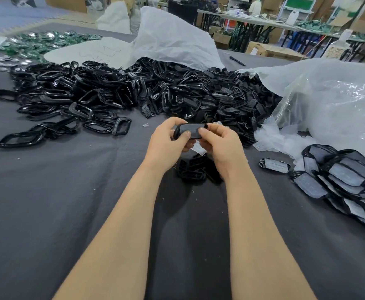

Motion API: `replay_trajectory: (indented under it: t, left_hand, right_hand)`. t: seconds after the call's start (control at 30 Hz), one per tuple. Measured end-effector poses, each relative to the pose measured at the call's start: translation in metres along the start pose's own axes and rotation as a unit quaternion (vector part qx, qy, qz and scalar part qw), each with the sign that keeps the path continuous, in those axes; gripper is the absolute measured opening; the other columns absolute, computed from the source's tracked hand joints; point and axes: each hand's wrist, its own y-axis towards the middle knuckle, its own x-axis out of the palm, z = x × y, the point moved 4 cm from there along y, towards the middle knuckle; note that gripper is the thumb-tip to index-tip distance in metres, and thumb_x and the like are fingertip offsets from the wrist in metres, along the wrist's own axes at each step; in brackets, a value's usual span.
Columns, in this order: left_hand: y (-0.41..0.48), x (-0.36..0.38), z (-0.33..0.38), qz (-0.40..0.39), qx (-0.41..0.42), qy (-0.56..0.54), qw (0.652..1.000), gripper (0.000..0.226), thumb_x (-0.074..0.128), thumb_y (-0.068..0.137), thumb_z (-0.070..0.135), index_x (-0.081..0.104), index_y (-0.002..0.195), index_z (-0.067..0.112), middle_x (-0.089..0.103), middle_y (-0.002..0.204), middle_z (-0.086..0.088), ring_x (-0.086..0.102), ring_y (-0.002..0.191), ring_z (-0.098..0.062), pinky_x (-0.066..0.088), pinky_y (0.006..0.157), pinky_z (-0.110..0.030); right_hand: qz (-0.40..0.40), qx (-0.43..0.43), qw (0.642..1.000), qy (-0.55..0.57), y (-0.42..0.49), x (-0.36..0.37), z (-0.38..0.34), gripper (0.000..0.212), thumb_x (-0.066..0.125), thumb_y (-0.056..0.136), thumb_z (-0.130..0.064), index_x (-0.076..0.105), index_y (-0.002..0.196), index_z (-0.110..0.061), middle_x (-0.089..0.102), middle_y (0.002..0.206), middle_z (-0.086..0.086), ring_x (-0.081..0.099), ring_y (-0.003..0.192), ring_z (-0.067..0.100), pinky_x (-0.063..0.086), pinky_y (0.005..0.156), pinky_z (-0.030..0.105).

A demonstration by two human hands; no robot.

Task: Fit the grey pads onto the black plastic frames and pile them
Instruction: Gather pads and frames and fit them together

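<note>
My left hand (168,144) and my right hand (220,146) together grip one black plastic frame (191,129) with a grey pad lying in it, held above the table centre; both thumbs press on the pad. A thin clear film strip hangs below my fingers. A large heap of bare black frames (73,98) lies at the back left. Dark pad parts (222,98) are heaped at the back centre. Fitted frames with grey pads are piled (341,178) at the right, one single piece (274,165) lying apart from them. A few dark parts (195,169) lie under my hands.
The table wears a dark grey cloth (69,202). Clear plastic bags (328,98) lie at the right, and a white sack (172,40) covers the back of the heap. Peeled film scraps (276,139) lie near the pile. A pen (237,61) and green parts (36,43) sit farther back.
</note>
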Motion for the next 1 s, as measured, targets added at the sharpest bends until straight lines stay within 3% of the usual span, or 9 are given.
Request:
replay_trajectory:
  t: [0.2,0.33,0.57,0.7,0.83,0.93,1.0]
  left_hand:
    - [0.002,0.001,-0.002,0.004,-0.004,0.015,1.0,0.023,0.055,0.095,0.008,0.054,0.088,0.029,0.068,0.077,0.001,0.064,0.059,0.001,0.054,0.059,-0.016]
    - [0.001,0.001,-0.002,0.013,-0.004,0.014,1.0,0.018,0.057,0.096,0.014,0.054,0.087,0.03,0.069,0.08,0.0,0.063,0.059,0.001,0.053,0.059,-0.016]
    - [0.002,0.0,-0.004,0.021,-0.014,0.012,1.0,0.02,0.055,0.096,0.011,0.054,0.086,0.029,0.068,0.078,0.002,0.065,0.061,0.0,0.054,0.06,-0.015]
    - [0.002,0.001,-0.005,0.026,-0.025,-0.004,0.999,0.018,0.057,0.094,0.012,0.056,0.086,0.027,0.07,0.076,0.0,0.067,0.063,-0.005,0.056,0.062,-0.021]
    - [0.001,0.0,-0.005,0.039,-0.036,-0.01,0.999,0.015,0.061,0.093,0.019,0.059,0.084,0.032,0.07,0.086,-0.002,0.07,0.078,-0.015,0.059,0.07,-0.031]
    - [0.001,0.001,-0.003,0.052,-0.034,-0.038,0.997,0.017,0.062,0.092,0.015,0.062,0.085,0.03,0.067,0.091,0.003,0.067,0.076,0.0,0.054,0.061,-0.016]
    - [0.002,0.002,-0.005,0.056,-0.055,-0.086,0.993,0.017,0.061,0.092,0.007,0.064,0.086,0.023,0.069,0.093,-0.002,0.069,0.08,-0.005,0.052,0.061,-0.013]
  right_hand:
    - [0.01,0.003,0.999,-0.037,0.002,0.0,0.003,0.006,0.06,0.092,-0.005,0.063,0.096,-0.006,0.063,0.078,0.001,0.058,0.066,0.007,0.049,0.063,0.015]
    - [0.007,-0.01,0.996,-0.083,0.003,0.002,0.004,0.008,0.058,0.093,-0.008,0.065,0.097,-0.007,0.064,0.08,0.001,0.059,0.071,0.01,0.05,0.07,0.022]
    - [0.01,-0.021,0.998,-0.05,-0.001,0.003,0.002,0.01,0.062,0.092,-0.013,0.066,0.085,-0.02,0.067,0.078,-0.003,0.061,0.067,0.006,0.051,0.065,0.017]
    - [0.01,-0.044,0.997,-0.064,-0.002,0.003,-0.001,0.015,0.06,0.092,-0.01,0.065,0.082,-0.021,0.066,0.077,-0.003,0.061,0.068,0.006,0.051,0.065,0.017]
    - [0.003,-0.056,0.997,-0.061,-0.003,0.004,-0.003,0.017,0.061,0.092,-0.009,0.065,0.08,-0.021,0.067,0.075,-0.003,0.062,0.07,0.009,0.05,0.065,0.015]
    - [-0.007,-0.07,0.995,-0.068,-0.005,0.008,-0.005,0.019,0.062,0.091,-0.009,0.066,0.078,-0.023,0.068,0.074,-0.004,0.064,0.071,0.008,0.051,0.065,0.015]
    - [-0.018,-0.073,0.994,-0.075,-0.006,0.011,-0.005,0.019,0.062,0.091,-0.01,0.066,0.079,-0.024,0.069,0.075,-0.004,0.065,0.073,0.008,0.053,0.068,0.017]
